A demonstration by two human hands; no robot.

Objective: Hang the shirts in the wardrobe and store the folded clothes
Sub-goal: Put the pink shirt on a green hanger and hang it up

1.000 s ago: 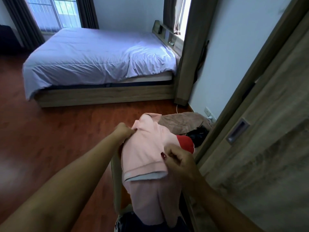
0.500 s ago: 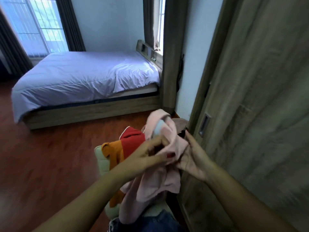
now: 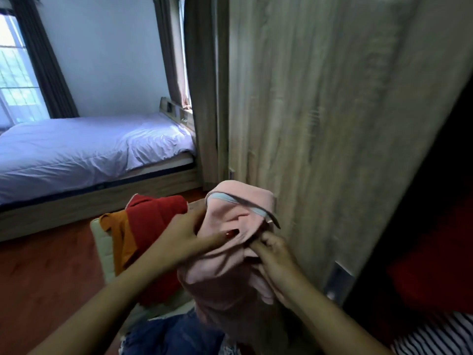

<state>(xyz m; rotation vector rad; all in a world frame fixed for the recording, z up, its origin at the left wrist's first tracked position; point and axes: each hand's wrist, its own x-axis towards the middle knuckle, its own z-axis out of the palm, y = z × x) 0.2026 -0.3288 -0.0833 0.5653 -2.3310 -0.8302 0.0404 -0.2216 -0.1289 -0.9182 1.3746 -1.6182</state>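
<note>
A pink shirt [image 3: 230,267] with a pale blue collar band hangs bunched between both my hands, in front of the wooden wardrobe door [image 3: 320,124]. My left hand [image 3: 186,234] grips its left side, thumb on top. My right hand [image 3: 273,257] holds the cloth from the right, fingers partly hidden in the folds. Behind the shirt a red garment [image 3: 153,221] and an orange garment [image 3: 120,239] drape over a pale chair back [image 3: 102,242]. Dark blue denim [image 3: 174,334] lies below.
The wardrobe's dark opening [image 3: 435,201] is at the right, with striped cloth [image 3: 440,334] at its bottom corner. A bed [image 3: 84,149] with a white cover stands at the left on the reddish wood floor [image 3: 46,272]. Curtained windows [image 3: 38,62] are behind.
My view has swung right and up toward the wardrobe. The pink shirt has been lifted off the chair and gathered between both hands, uncovering the red and orange garments.
</note>
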